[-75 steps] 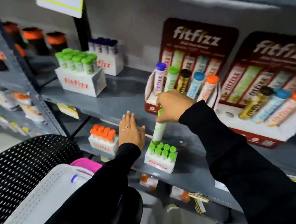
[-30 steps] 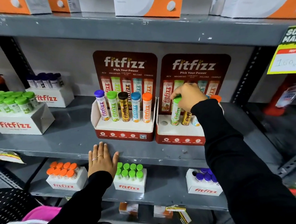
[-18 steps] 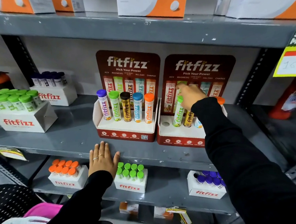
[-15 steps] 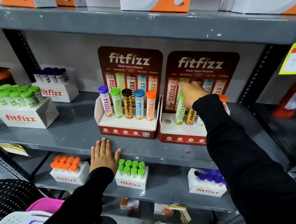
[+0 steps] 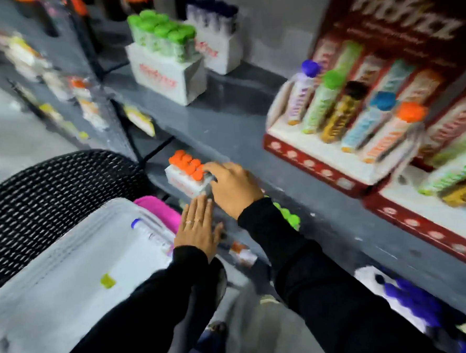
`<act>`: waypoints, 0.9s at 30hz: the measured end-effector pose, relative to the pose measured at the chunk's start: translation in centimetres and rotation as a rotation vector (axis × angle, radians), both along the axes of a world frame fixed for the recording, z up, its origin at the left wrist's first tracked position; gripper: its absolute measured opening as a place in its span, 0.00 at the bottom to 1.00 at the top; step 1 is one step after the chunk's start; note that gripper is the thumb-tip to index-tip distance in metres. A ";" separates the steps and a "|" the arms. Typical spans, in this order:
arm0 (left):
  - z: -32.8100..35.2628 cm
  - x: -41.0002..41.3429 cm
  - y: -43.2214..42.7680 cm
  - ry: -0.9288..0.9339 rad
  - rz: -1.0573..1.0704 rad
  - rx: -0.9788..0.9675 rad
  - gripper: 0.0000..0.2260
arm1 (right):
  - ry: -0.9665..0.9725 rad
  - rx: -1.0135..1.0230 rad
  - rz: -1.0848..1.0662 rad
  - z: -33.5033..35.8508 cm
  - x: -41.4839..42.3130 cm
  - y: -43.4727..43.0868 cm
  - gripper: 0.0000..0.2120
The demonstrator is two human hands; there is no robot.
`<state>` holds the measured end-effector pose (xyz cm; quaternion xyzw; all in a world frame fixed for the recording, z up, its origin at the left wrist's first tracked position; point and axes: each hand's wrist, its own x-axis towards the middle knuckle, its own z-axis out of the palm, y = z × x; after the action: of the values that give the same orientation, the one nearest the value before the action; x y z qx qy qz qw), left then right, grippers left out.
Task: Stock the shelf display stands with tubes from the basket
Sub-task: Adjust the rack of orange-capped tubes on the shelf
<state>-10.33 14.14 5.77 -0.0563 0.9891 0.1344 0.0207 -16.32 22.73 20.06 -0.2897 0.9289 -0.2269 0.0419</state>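
The view is blurred. My right hand [image 5: 234,188] hovers with fingers spread over the white box of orange-capped tubes [image 5: 188,170] on the lower shelf, and holds nothing. My left hand [image 5: 198,229] lies flat and open at the shelf edge just below it. The white basket [image 5: 76,270] sits at lower left with a purple-capped tube [image 5: 148,234] lying in it. The left red display stand [image 5: 318,160] holds a full row of tubes. The right stand [image 5: 426,230] shows a green tube [image 5: 450,176] and a yellow one.
A black mesh basket [image 5: 45,198] and a pink item [image 5: 160,212] lie beside the white basket. Boxes of green-capped [image 5: 164,57] and dark-capped tubes [image 5: 215,38] stand on the upper shelf. Green caps [image 5: 290,218] and purple caps [image 5: 408,299] show on the lower shelf.
My right hand left the green tube in the right stand and dropped to the orange-capped box. My head swung down and left, so the basket is in view. The left hand stayed at the shelf edge.
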 end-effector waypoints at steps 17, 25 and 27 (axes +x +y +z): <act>-14.5 14.4 -12.8 -0.398 0.450 0.044 0.35 | -0.191 0.601 0.335 -19.9 3.3 -21.8 0.19; -15.0 14.6 -12.9 -0.433 0.486 0.041 0.33 | -0.469 0.611 0.345 -15.9 1.9 -20.8 0.17; -14.6 14.3 -12.6 -0.410 0.484 0.045 0.34 | -0.459 0.622 0.367 -13.6 1.3 -19.6 0.08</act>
<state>4.00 1.55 -8.82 -0.3154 0.9191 0.1430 0.1882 -14.99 3.10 6.45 -0.3658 0.8527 0.0169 0.3726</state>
